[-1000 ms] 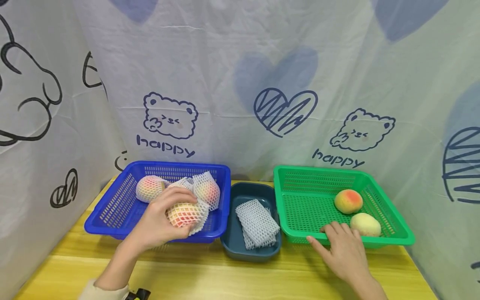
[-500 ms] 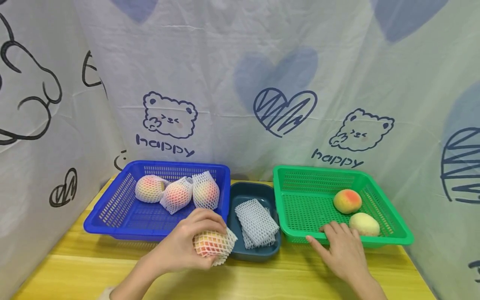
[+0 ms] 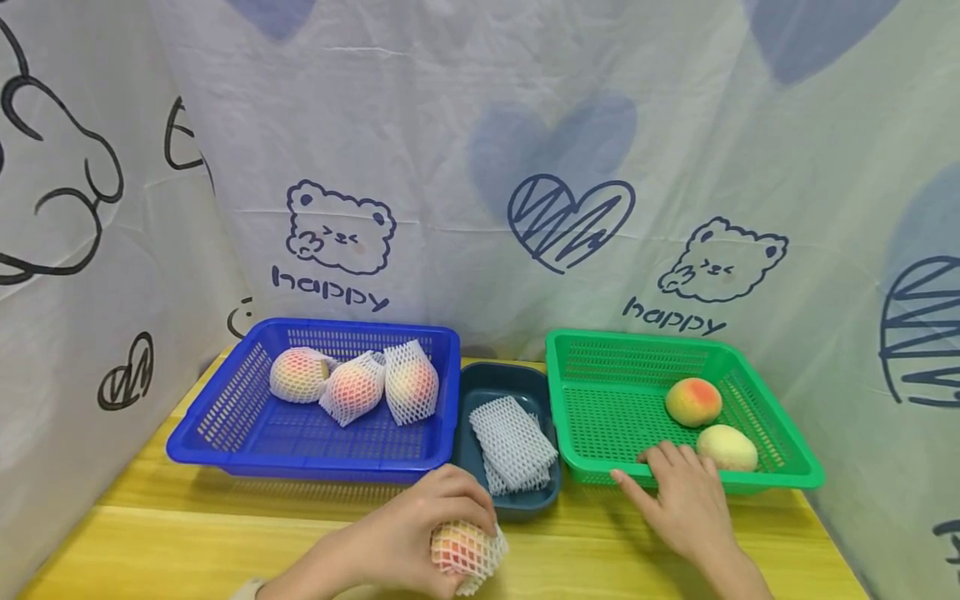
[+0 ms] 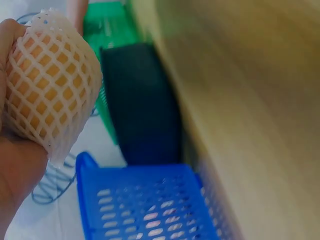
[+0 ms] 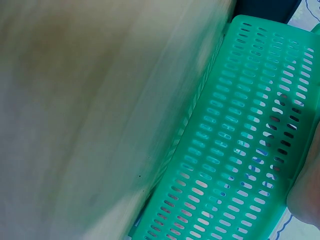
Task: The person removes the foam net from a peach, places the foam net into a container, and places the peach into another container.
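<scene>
My left hand (image 3: 408, 533) grips a peach in a white foam net (image 3: 467, 553), held above the table in front of the dark tray. In the left wrist view the netted peach (image 4: 52, 87) sits between thumb and fingers, the net's loose end pointing away from the palm. My right hand (image 3: 688, 510) rests on the front rim of the green basket (image 3: 600, 481), its fingertips over the edge, beside a pale yellow peach (image 3: 727, 448). A red-and-yellow peach (image 3: 693, 402) lies behind that one. Neither of these two has a net.
A blue basket (image 3: 300, 460) at left contains three netted peaches (image 3: 352, 387). Between the baskets stands a dark teal tray (image 3: 465, 454) with flat white foam nets (image 3: 513, 443). Everything is on a yellow wooden table (image 3: 187, 542), with a printed white cloth (image 3: 450, 108) behind.
The left hand has carried the netted peach from over the blue basket rightward and toward the body, to the front of the dark tray. The right hand stays on the green basket's rim.
</scene>
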Demonstrator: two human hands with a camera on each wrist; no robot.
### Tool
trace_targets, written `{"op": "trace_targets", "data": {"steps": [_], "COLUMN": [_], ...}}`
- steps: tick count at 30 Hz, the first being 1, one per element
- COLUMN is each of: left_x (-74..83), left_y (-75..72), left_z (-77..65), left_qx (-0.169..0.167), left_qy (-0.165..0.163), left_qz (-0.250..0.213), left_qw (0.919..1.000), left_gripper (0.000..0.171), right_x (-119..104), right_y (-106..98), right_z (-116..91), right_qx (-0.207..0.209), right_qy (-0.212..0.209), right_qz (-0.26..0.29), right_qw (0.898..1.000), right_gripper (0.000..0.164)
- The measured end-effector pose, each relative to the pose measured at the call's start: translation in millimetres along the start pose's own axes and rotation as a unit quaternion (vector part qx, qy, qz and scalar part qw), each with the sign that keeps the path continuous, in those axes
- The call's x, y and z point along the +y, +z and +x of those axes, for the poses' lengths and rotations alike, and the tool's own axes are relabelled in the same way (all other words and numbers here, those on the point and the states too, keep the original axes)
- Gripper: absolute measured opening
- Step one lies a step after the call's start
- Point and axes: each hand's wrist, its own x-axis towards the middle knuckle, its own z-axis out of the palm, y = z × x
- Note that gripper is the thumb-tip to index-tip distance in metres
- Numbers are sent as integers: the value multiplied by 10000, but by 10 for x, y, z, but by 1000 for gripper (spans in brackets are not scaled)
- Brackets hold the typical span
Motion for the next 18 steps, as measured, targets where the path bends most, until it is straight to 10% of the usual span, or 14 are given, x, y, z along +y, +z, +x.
{"op": "trace_targets", "data": {"steps": [18], "left_x": [-119], "left_y": [325], "left_z": [-111], "left_qx": [-1092], "left_qy": [-257], "left_qz": [-117], "left_qw": [9936], "left_gripper": [38], "right_x": [-2], "right_y": [-2], "right_z": [3], "right_qx": [-19], "right_qy": [17], "right_qz": [-25], "right_qw": [10000], "right_gripper": [44]}}
